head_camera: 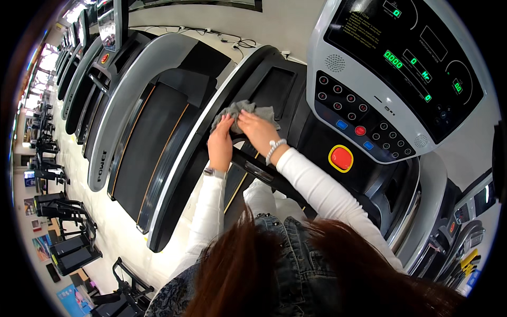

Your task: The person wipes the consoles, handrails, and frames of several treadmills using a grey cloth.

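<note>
A crumpled grey cloth [266, 114] lies bunched on the black left side of a treadmill's console, just below a recessed tray [273, 89]. My right hand [259, 132] presses on it from above, fingers bent into the folds. At the cloth's left edge, my left hand [220, 144] has its fingertips against the fabric, its palm turned inward. The palm sides of both hands are hidden. Below my wrists runs the treadmill's black handlebar [257, 170] with a metal sensor plate. The curved side rail [186, 154] with its pale edge passes just left of my left hand.
To the right, the control panel [360, 99] has a lit green display, several buttons and a red stop button [341, 158]. Another treadmill [158, 119] stands close on the left, with more beyond. Power cables [237, 41] run along the wall. Exercise machines [71, 245] stand at far left.
</note>
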A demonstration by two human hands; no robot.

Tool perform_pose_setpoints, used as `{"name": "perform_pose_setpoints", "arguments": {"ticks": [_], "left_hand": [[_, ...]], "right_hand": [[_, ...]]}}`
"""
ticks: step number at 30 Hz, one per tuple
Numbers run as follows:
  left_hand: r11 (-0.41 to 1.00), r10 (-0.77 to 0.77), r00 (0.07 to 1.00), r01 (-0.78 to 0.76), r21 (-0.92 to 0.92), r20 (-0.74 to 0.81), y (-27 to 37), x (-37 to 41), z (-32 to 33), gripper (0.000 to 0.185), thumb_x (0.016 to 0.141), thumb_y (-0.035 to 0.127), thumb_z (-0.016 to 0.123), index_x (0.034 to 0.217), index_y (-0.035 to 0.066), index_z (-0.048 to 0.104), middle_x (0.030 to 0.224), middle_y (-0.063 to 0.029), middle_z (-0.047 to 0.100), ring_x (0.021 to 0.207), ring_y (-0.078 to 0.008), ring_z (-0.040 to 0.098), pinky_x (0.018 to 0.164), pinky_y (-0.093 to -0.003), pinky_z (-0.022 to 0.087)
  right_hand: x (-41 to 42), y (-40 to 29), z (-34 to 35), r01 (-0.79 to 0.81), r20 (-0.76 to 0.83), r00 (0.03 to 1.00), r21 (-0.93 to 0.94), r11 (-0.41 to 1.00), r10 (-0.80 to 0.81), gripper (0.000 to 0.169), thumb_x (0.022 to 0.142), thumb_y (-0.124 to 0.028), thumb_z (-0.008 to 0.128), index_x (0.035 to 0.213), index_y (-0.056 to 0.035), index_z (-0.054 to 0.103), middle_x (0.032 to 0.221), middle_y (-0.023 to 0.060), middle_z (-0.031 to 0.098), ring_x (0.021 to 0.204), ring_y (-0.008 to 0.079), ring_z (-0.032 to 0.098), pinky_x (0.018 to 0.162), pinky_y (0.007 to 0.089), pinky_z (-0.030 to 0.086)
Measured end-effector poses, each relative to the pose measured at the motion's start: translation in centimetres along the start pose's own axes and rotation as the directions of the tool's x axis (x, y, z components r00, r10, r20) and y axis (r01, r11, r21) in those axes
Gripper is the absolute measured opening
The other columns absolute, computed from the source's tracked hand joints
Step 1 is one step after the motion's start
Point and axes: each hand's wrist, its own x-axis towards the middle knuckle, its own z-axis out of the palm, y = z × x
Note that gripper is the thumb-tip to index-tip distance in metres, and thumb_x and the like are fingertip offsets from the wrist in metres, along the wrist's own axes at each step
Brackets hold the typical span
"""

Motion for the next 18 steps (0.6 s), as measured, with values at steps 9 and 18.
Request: {"name": "perform_pose_setpoints", "arguments": {"ticks": [9,18], "left_hand": [[0.959,0.238,0.933,-0.269,0.085,0.271,-1.5,13.0,5.7,0.027,0.098,0.009,0.050,0.116,0.008,0.070,0.102,-0.0173,0.073,0.095,-0.0349,0.070,0.080,-0.0463,0.057],[0.956,0.282,0.895,-0.293,-0.022,0.345,-1.1,22.2,13.4,0.030,0.098,0.012,0.052,0.117,0.016,0.074,0.101,-0.0173,0.072,0.092,-0.0385,0.068,0.083,-0.0494,0.054]], "right_hand": [[7.1,12.3,-1.1,-0.225,0.015,0.971,-0.275,0.935,0.238,0.029,0.094,-0.014,0.050,0.109,-0.0108,0.074,0.134,0.0130,0.064,0.129,0.0274,0.058,0.107,0.0367,0.048],[9.2,17.6,-3.1,-0.549,-0.193,0.832,-0.415,0.725,0.520,0.022,0.093,-0.013,0.054,0.098,-0.0057,0.074,0.106,0.0150,0.071,0.101,0.0321,0.069,0.090,0.0412,0.055]]}}
